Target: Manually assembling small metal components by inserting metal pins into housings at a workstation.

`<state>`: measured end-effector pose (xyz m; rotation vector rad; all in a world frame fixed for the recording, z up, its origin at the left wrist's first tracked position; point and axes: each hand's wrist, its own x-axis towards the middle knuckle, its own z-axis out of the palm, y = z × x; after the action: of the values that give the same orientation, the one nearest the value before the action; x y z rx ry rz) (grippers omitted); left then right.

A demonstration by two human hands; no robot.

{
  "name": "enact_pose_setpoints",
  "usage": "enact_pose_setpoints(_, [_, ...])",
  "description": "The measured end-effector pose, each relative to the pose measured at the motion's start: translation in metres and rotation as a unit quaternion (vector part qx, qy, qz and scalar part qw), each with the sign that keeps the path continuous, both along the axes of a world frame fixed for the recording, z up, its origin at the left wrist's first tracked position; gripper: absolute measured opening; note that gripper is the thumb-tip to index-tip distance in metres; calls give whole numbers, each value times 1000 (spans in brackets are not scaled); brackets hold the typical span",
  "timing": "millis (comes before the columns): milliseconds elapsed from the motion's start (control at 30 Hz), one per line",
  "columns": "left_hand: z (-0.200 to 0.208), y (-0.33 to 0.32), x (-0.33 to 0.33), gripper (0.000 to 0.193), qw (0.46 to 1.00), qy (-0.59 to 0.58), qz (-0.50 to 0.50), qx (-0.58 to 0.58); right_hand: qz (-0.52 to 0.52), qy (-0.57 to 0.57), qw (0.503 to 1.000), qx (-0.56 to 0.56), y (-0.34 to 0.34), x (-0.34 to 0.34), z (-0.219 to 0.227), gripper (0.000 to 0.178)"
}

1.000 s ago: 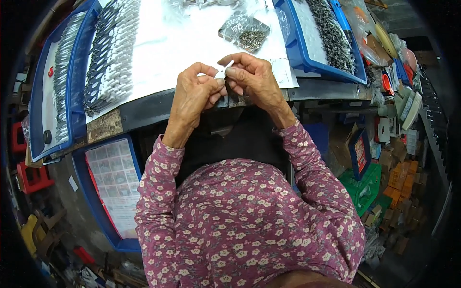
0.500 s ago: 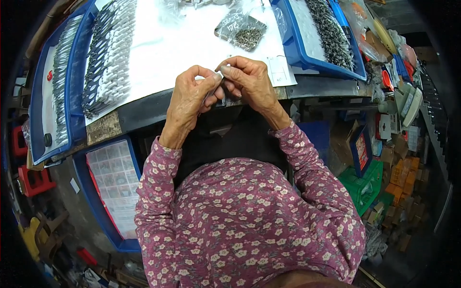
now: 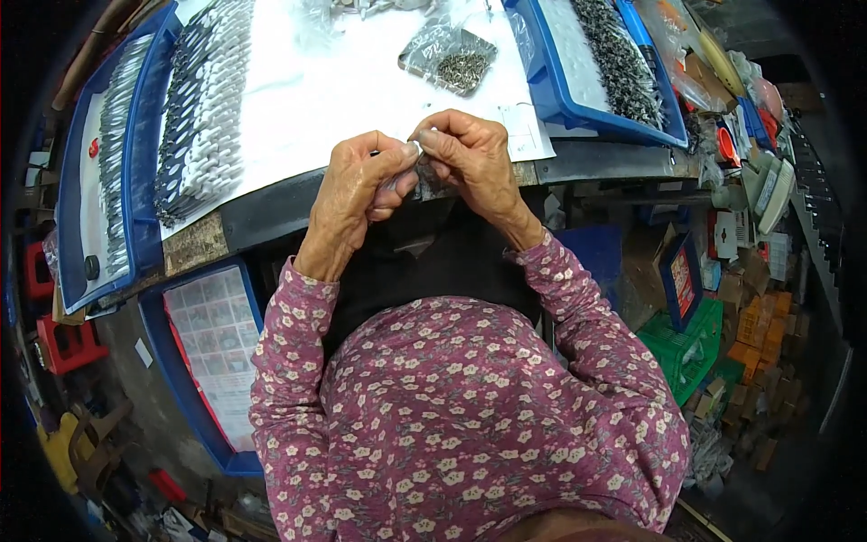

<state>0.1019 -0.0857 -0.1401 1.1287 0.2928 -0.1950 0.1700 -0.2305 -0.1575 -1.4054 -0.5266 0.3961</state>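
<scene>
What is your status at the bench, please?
Left hand and right hand pinching small white part. Part mostly hidden. Tray of metal pieces beyond hands, not in the way.

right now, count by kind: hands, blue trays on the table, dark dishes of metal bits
Left hand and right hand: 2 hands
Left blue tray and right blue tray: 2 trays
Dark dish of metal bits: 1
Total: 5

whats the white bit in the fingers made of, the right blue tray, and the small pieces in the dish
White bit: smooth-looking, perhaps plastic; fingers hide most of it. Blue tray: likely moulded plastic, evenly coloured, slightly shiny. Small pieces: probably bare metal, from their silvery glints.
</scene>
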Motion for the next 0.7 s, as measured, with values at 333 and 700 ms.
enact_pose_setpoints(333, [1, -3, -4, 19, 998, -6, -4, 58, 79, 45, 995, -37, -10, 7, 7, 16])
enact_pose_setpoints(700, [-3, 2, -8, 14, 998, -28, 15, 54, -101, -439, 855, -256, -13, 94, -8, 12])
